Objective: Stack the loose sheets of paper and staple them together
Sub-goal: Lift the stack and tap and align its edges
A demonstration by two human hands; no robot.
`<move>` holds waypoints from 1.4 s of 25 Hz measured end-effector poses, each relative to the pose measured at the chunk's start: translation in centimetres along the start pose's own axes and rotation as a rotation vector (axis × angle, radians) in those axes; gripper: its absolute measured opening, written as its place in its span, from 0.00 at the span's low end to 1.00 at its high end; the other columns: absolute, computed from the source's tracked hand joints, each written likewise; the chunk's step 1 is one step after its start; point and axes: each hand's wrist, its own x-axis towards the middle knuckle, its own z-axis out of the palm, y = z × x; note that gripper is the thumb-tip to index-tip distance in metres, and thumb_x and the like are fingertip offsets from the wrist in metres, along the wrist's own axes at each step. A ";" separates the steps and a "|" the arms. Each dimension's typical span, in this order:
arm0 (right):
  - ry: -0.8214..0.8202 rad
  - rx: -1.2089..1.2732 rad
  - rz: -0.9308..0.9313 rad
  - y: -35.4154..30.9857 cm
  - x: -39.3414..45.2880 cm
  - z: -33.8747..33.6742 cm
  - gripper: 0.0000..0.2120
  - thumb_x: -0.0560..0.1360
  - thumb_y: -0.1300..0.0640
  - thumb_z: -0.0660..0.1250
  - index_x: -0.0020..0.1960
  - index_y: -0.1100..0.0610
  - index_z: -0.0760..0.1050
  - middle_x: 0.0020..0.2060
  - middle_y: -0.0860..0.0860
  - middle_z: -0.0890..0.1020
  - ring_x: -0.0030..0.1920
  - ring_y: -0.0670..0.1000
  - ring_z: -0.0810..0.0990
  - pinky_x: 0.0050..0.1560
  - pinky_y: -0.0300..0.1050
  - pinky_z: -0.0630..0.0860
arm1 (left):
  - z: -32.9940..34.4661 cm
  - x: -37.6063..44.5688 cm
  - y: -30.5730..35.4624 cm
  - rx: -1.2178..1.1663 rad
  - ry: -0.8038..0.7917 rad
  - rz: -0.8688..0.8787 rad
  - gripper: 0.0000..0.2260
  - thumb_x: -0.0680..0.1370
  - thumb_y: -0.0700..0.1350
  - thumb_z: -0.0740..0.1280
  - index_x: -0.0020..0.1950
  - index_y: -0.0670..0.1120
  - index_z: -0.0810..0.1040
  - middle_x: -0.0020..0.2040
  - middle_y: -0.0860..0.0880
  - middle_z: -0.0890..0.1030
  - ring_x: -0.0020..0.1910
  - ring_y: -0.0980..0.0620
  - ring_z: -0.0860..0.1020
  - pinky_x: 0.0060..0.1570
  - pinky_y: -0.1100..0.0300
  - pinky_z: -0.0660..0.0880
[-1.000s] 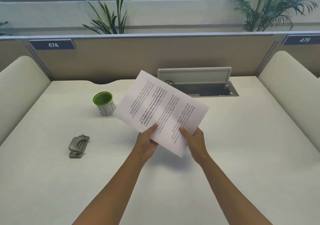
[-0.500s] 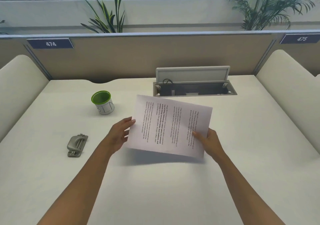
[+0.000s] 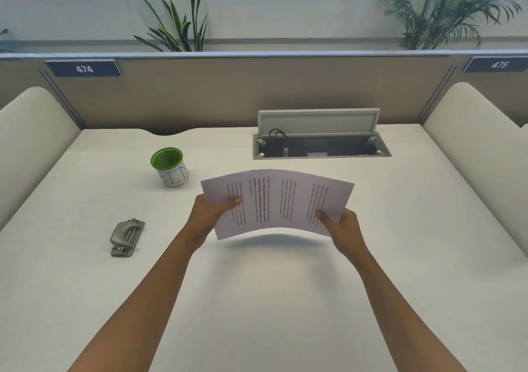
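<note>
Far to the left on the white bench (image 3: 85, 300) lies a small grey metal stapler (image 3: 127, 238). Nothing touches it, and it sits well apart from both hands. A bit further back and to the right stands a white cup with a green rim (image 3: 170, 167).

Next comes the left hand (image 3: 211, 214). Its thumb lies on top of the sheets of paper (image 3: 278, 203) and its fingers curl under them, so it pinches the left short edge. The paper is up in the air above the bench, not lying on it. A soft shadow sits under it. The printed lines run sideways, and the pile bows up in the middle like a little bridge.

The right hand (image 3: 341, 228) pinches the right short edge the same way, thumb on top, fingers under.

Behind the paper is an open cable box (image 3: 321, 148) sunk into the bench, with its lid standing up.

I think the sheets are gathered, but I cannot tell if the edges line up. If the hands squeeze inward more, the bow could crease the paper. If one hand lets go to reach the far stapler, the sheets could slide apart or droop, and the staple would go in crooked.
</note>
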 end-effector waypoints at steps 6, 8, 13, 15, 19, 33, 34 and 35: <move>-0.006 -0.007 0.065 1.1 -0.6 0.1 0.06 0.77 0.57 0.72 0.53 0.52 0.82 0.49 0.46 0.87 0.48 0.44 0.85 0.52 0.45 0.80 | -0.2 -0.6 -1.5 0.040 -0.087 -0.007 0.17 0.70 0.44 0.78 0.58 0.48 0.83 0.55 0.50 0.87 0.56 0.48 0.84 0.59 0.49 0.79; -0.004 -0.004 0.066 0.9 -0.6 0.3 0.05 0.77 0.57 0.71 0.53 0.51 0.82 0.49 0.45 0.86 0.48 0.43 0.85 0.52 0.43 0.80 | 0.0 -0.6 -1.5 0.046 -0.084 -0.006 0.17 0.71 0.43 0.78 0.59 0.49 0.82 0.55 0.50 0.86 0.56 0.48 0.84 0.59 0.49 0.79; 0.000 0.022 0.061 0.7 -0.6 0.5 0.09 0.78 0.56 0.71 0.57 0.54 0.81 0.51 0.44 0.86 0.48 0.39 0.85 0.51 0.37 0.80 | 0.0 -0.3 -1.3 0.027 -0.074 -0.001 0.18 0.70 0.45 0.78 0.59 0.49 0.82 0.54 0.50 0.87 0.55 0.47 0.84 0.56 0.51 0.80; -0.010 0.010 0.083 1.3 -0.9 0.6 0.09 0.77 0.55 0.71 0.56 0.54 0.81 0.51 0.46 0.86 0.50 0.43 0.85 0.51 0.40 0.79 | 0.1 -0.3 -1.8 0.027 -0.079 -0.009 0.16 0.72 0.41 0.77 0.59 0.49 0.82 0.55 0.50 0.86 0.56 0.47 0.84 0.56 0.52 0.79; -0.006 -0.022 0.134 2.0 -1.1 0.6 0.04 0.77 0.54 0.72 0.51 0.52 0.82 0.49 0.50 0.87 0.51 0.50 0.85 0.53 0.45 0.79 | 0.5 -0.5 -2.5 0.019 -0.061 -0.033 0.16 0.73 0.39 0.76 0.58 0.51 0.82 0.55 0.50 0.86 0.56 0.49 0.83 0.54 0.56 0.78; 0.057 0.271 0.222 0.1 -1.1 -0.4 0.10 0.77 0.61 0.71 0.58 0.58 0.81 0.52 0.55 0.87 0.53 0.55 0.86 0.62 0.52 0.77 | 1.9 0.2 -2.8 -0.392 0.116 -0.146 0.15 0.75 0.39 0.73 0.61 0.48 0.80 0.58 0.46 0.85 0.57 0.43 0.83 0.58 0.41 0.78; 0.045 0.338 0.235 -0.2 -1.3 0.0 0.12 0.77 0.61 0.70 0.61 0.57 0.80 0.55 0.55 0.86 0.56 0.56 0.85 0.63 0.51 0.77 | 2.4 0.0 -3.1 -0.439 0.125 -0.170 0.15 0.75 0.39 0.73 0.60 0.48 0.80 0.58 0.45 0.85 0.58 0.42 0.82 0.60 0.40 0.77; 0.031 0.378 0.250 -0.3 -1.3 0.6 0.15 0.77 0.61 0.71 0.63 0.57 0.79 0.57 0.53 0.85 0.59 0.55 0.84 0.64 0.51 0.77 | 2.9 0.0 -3.4 -0.483 0.133 -0.195 0.15 0.75 0.39 0.73 0.60 0.49 0.80 0.59 0.45 0.85 0.59 0.41 0.81 0.61 0.39 0.76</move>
